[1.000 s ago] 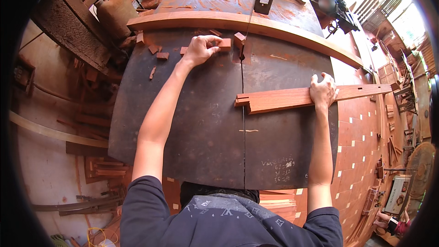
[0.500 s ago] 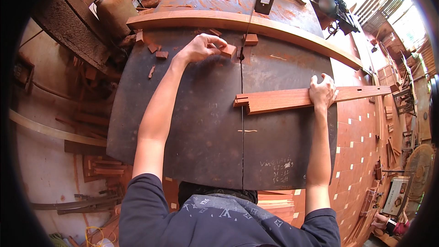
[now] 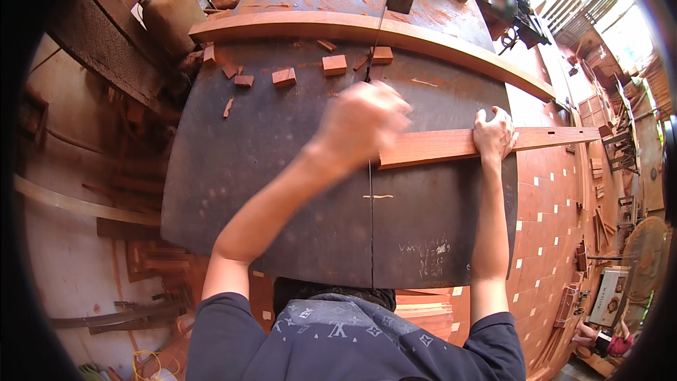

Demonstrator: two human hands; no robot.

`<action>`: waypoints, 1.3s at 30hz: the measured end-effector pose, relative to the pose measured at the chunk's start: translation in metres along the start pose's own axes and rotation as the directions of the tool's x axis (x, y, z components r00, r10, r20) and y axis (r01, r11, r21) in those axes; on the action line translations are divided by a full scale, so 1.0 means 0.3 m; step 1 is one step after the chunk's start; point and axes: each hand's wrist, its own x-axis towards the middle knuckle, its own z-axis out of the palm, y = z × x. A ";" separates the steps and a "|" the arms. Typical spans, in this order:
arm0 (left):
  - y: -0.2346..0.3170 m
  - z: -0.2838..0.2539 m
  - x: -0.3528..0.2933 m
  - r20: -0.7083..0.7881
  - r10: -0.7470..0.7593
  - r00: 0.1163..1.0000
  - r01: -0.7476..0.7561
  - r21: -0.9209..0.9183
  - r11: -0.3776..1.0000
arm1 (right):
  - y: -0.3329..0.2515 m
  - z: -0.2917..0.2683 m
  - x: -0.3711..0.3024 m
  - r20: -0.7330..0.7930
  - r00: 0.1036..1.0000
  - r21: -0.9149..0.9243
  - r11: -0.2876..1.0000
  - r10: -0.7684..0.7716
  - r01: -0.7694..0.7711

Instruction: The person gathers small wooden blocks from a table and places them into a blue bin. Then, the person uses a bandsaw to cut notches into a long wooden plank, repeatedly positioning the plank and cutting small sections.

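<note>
A long reddish wooden bar (image 3: 431,147) lies across the right half of the dark bandsaw table (image 3: 303,233), running out past its right edge. My right hand (image 3: 495,132) grips the bar from above, thumb and fingers astride it. Blurred by motion, my left hand (image 3: 363,123) is over the bar's left end and hides it; its fingers cannot be made out. Just beyond that hand, the thin saw blade (image 3: 381,25) comes down to the table slot. Small wooden blocks stand left of the blade, one (image 3: 334,65) near it and another (image 3: 284,77) further left.
A curved wooden board (image 3: 451,44) spans the far side of the table. Another block (image 3: 381,55) sits close by the blade, with small offcuts (image 3: 243,80) at the far left. A plastic jug (image 3: 173,14) is beyond the left corner. Tiled floor (image 3: 546,226) lies to the right.
My left hand has let go of a small block, left on the table beside the blade, and moved right and nearer to the bar's left end. My right hand stays on the bar.
</note>
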 end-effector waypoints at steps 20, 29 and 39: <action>0.067 0.458 0.266 0.252 -0.182 0.951 0.114 0.262 0.958 | 0.520 0.152 0.346 0.349 0.871 0.937 -0.138 0.346 -0.320; 0.024 0.466 0.355 0.294 -0.224 0.929 0.149 0.256 0.955 | 0.496 0.174 0.393 0.288 0.932 0.952 -0.175 0.220 -0.253; -0.011 0.444 0.377 0.314 -0.213 0.925 0.131 0.263 0.956 | 0.529 0.193 0.407 0.317 0.919 0.944 -0.166 0.233 -0.284</action>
